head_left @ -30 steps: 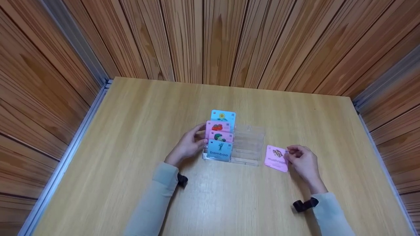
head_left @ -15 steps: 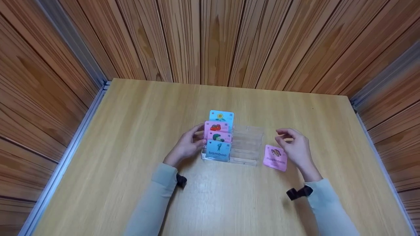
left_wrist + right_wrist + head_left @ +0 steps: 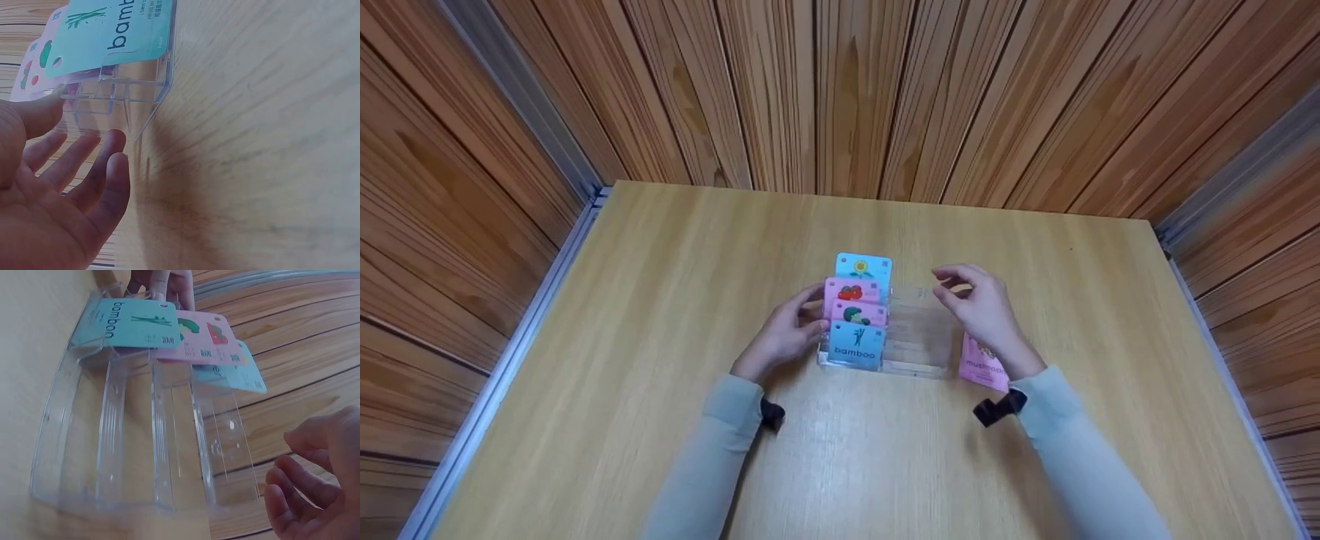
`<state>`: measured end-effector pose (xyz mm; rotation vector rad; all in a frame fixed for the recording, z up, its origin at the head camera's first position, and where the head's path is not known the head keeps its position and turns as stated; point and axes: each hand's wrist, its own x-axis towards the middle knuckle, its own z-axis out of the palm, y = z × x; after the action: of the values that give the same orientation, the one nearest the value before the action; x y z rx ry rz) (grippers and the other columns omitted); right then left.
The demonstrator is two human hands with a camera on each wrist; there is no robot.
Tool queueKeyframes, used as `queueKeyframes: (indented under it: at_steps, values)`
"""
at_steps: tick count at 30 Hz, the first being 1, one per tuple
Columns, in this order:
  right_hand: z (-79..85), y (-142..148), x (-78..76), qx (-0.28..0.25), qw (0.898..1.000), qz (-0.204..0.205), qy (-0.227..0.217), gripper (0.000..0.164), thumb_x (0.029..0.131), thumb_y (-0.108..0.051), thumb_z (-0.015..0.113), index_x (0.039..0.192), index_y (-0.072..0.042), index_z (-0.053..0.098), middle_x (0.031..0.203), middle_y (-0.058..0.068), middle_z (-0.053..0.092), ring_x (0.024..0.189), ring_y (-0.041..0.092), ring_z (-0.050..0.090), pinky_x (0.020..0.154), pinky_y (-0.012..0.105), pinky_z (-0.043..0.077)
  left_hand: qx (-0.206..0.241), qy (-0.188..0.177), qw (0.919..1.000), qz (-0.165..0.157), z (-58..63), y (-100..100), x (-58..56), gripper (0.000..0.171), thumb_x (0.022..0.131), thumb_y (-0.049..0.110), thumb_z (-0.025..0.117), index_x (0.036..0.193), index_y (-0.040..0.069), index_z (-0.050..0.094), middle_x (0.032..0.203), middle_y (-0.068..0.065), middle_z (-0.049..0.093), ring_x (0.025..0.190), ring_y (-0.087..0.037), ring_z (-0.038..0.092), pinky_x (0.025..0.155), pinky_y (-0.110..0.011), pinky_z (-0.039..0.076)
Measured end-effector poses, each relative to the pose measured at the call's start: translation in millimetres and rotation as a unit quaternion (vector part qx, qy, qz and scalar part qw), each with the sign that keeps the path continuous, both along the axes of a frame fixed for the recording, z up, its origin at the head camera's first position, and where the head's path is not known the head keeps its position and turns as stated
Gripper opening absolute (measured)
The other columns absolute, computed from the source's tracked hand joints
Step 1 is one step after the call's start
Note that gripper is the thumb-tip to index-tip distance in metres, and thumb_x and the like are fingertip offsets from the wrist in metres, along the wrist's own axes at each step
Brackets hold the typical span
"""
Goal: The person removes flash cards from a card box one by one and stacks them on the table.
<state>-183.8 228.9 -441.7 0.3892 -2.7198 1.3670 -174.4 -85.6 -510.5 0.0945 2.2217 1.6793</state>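
Note:
A clear plastic tiered rack (image 3: 919,337) stands mid-table. Its left half holds upright picture cards, front to back: a blue bamboo card (image 3: 856,346), a pink card with a green vegetable (image 3: 858,312), a pink card with red tomatoes (image 3: 851,291) and a blue sunflower card (image 3: 864,264). My left hand (image 3: 781,335) grips the rack's left side, thumb on its edge in the left wrist view. Over the rack's back right corner hovers my right hand (image 3: 979,304), fingers loosely curled and holding nothing. A pink mushroom card (image 3: 981,367) lies flat, partly hidden by my right wrist.
Bare tiers (image 3: 135,439) make up the right half of the rack. The wooden table (image 3: 840,465) is bounded by plank walls (image 3: 840,97) at the back and sides, with a metal rail (image 3: 510,337) along the left edge.
My right hand has let go of the mushroom card and moved left and away from me, toward the rack's back right. The left hand stays at the rack.

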Motion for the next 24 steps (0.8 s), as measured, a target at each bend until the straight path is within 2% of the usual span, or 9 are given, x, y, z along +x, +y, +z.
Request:
queueKeyframes:
  at_steps: [5,11,15,19,24]
  values:
    - [2.6,-22.5,-8.3,0.007,1.0,0.018,-0.01,0.031,0.094,-0.008,0.068,0.125,-0.006,0.066,0.119,0.009,0.063,0.105,0.023,0.061,0.088,0.04,0.054,-0.003,0.01,0.9999,-0.009,0.7,-1.3,0.7,0.066,0.097,0.013,0.066,0.15,0.041,0.039,0.144,0.006,0.047,0.12,-0.014,0.056,0.1,-0.035,0.049]
    - [3.4,-44.9,-15.5,0.024,0.998,0.041,-0.03,0.043,0.096,-0.011,0.066,0.139,-0.012,0.058,0.13,0.009,0.057,0.111,0.024,0.056,0.091,0.041,0.053,0.0,0.004,1.0,-0.008,1.5,-1.4,0.5,0.065,0.097,0.014,0.066,0.149,0.043,0.04,0.144,0.007,0.047,0.118,-0.013,0.057,0.099,-0.035,0.049]
    - [2.7,-54.7,-17.9,0.036,0.998,0.045,-0.041,0.045,0.098,-0.014,0.064,0.142,-0.014,0.056,0.134,0.008,0.054,0.113,0.024,0.054,0.093,0.041,0.052,0.003,0.003,1.0,-0.008,1.7,-1.0,0.3,0.064,0.098,0.015,0.065,0.149,0.044,0.039,0.144,0.007,0.047,0.117,-0.013,0.057,0.099,-0.036,0.049]
    - [1.2,-59.3,-16.3,0.019,0.998,0.033,-0.043,0.039,0.098,-0.014,0.065,0.136,-0.013,0.06,0.129,0.006,0.057,0.108,0.022,0.055,0.092,0.039,0.052,-0.002,0.005,0.9999,-0.011,0.7,-1.3,-0.2,0.064,0.098,0.016,0.065,0.149,0.044,0.039,0.146,0.007,0.046,0.118,-0.013,0.056,0.1,-0.036,0.048]
    - [-2.5,-60.8,-13.1,-0.019,1.0,0.009,-0.006,0.025,0.094,-0.011,0.07,0.119,-0.012,0.067,0.112,0.001,0.064,0.099,0.017,0.06,0.087,0.034,0.055,-0.012,0.018,0.9997,-0.012,-0.2,-2.8,-0.7,0.064,0.098,0.017,0.065,0.149,0.043,0.039,0.146,0.008,0.046,0.119,-0.013,0.056,0.101,-0.036,0.047]
